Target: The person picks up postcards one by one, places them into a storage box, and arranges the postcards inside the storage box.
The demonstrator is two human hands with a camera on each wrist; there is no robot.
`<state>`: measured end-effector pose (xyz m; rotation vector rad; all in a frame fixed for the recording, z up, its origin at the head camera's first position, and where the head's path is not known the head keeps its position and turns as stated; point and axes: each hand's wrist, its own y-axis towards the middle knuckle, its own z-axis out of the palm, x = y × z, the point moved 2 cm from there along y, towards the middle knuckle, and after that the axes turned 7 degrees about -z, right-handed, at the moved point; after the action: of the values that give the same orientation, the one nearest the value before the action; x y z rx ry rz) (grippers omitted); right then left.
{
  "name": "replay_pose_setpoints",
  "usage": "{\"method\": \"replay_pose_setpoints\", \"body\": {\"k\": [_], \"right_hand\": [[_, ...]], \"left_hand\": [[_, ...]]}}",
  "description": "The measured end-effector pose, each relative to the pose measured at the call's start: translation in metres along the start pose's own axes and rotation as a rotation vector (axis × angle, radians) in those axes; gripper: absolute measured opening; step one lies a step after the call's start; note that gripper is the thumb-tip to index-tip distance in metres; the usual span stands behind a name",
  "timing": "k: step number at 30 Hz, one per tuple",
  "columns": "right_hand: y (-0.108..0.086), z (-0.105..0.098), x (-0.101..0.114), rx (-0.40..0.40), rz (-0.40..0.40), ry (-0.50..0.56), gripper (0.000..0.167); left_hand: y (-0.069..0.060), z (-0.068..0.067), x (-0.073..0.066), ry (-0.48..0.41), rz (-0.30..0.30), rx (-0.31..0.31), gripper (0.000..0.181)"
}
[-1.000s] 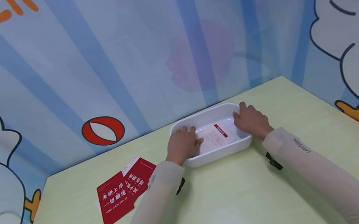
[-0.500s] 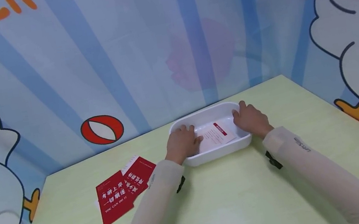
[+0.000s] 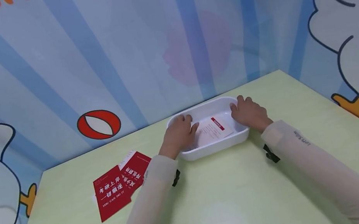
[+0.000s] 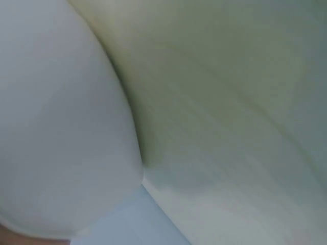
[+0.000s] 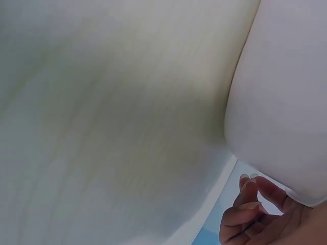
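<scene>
A white oblong plastic tray [image 3: 215, 147] with rounded corners stands on the table close to the back wall. Over its left end my left hand [image 3: 177, 134] grips the rim, the thumb lying inside. At the opposite end my right hand [image 3: 251, 113] holds the rim, thumb on the inner side. A white printed card [image 3: 209, 132] with a red band lies in the tray, its left part behind my left hand. In the left wrist view the tray's outer wall [image 4: 61, 127] fills the left side. Curled fingers [image 5: 248, 209] show by the tray's rim in the right wrist view.
Several red cards [image 3: 113, 193] with white lettering lie overlapping on the pale green table [image 3: 221, 195], left of my left forearm. A cartoon-printed wall covering [image 3: 134, 48] stands along the table's back edge and right side.
The head view has tilted slightly down, so everything sits a little higher in it. Both hands stay on the tray's ends, and the tray shows no clear movement on the table.
</scene>
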<state>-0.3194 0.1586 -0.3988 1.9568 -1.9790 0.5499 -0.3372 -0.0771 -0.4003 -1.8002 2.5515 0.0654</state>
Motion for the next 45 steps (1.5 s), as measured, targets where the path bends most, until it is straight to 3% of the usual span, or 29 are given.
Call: {"method": "replay_pose_setpoints", "body": {"k": [3, 6, 13, 26, 37, 45], "right_hand": [[-0.001, -0.001, 0.0, 0.001, 0.005, 0.014, 0.063], [-0.003, -0.001, 0.0, 0.009, 0.009, 0.044, 0.064], [-0.006, -0.003, -0.001, -0.037, -0.018, 0.121, 0.059], [-0.005, -0.011, -0.004, -0.052, -0.023, 0.125, 0.059], [-0.004, -0.012, -0.002, -0.025, -0.025, 0.109, 0.061], [-0.006, -0.008, -0.005, -0.004, -0.02, 0.098, 0.064]], "left_hand": [[0.0, -0.003, 0.002, -0.091, 0.029, -0.017, 0.043], [-0.001, -0.005, 0.003, -0.128, 0.049, -0.018, 0.043], [-0.003, -0.017, 0.011, -0.106, 0.068, -0.087, 0.043], [-0.018, -0.039, 0.044, -0.145, -0.044, -0.071, 0.045], [-0.034, -0.04, 0.08, -0.175, -0.119, -0.058, 0.045], [-0.043, -0.027, 0.11, -0.181, -0.19, -0.026, 0.043]]}}
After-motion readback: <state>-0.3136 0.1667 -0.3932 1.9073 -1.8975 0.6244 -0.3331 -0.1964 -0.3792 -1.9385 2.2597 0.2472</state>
